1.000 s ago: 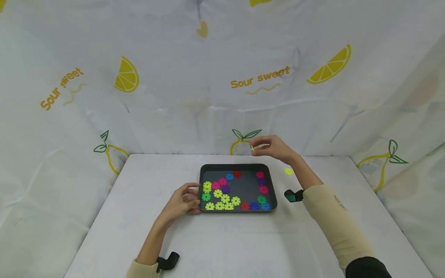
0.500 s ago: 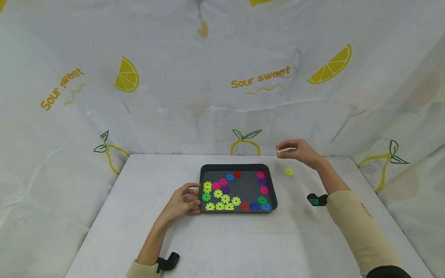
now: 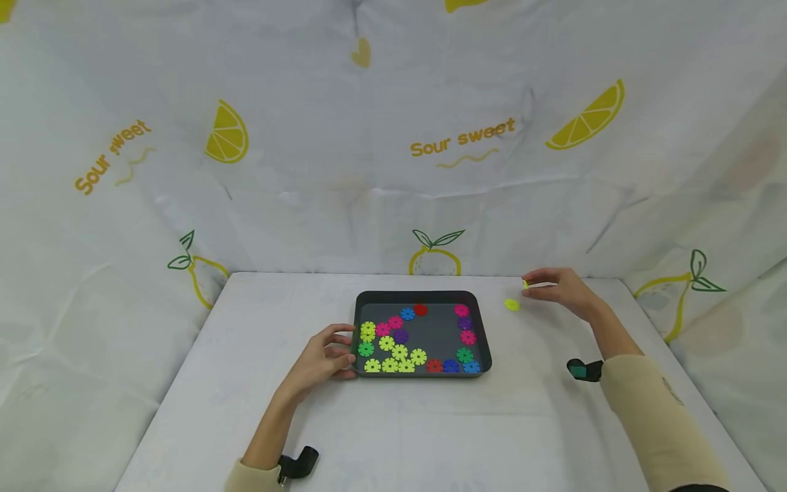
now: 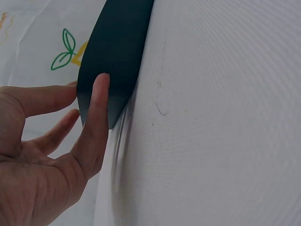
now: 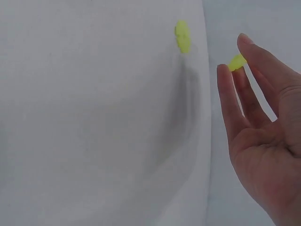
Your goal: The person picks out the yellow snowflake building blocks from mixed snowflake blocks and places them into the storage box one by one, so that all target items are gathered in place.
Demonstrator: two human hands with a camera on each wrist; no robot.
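A dark grey rectangular tray [image 3: 484, 328] stands on the white table, holding several flat, notched, flower-shaped plastic discs in yellow-green, pink, red, blue, purple and green. My left hand [image 3: 322, 355] grips the tray's left side, thumb at the rim and fingers against the outer wall [image 4: 117, 52]. Beyond the tray's right side, near the table's back edge, my right hand [image 3: 561, 290] pinches a yellow disc [image 5: 237, 62] between thumb and fingertips, raised above the table. A second yellow disc [image 3: 512, 305] lies flat on the cloth, just left of that hand.
The white table [image 3: 393, 437] backs onto a hanging white sheet [image 3: 320, 225] printed with lemons and lettering. Black camera mounts [image 3: 298, 462] sit on both wrists.
My right hand has carried the pinched yellow disc rightward, past the disc on the table, and come down lower. My left hand stays at the tray.
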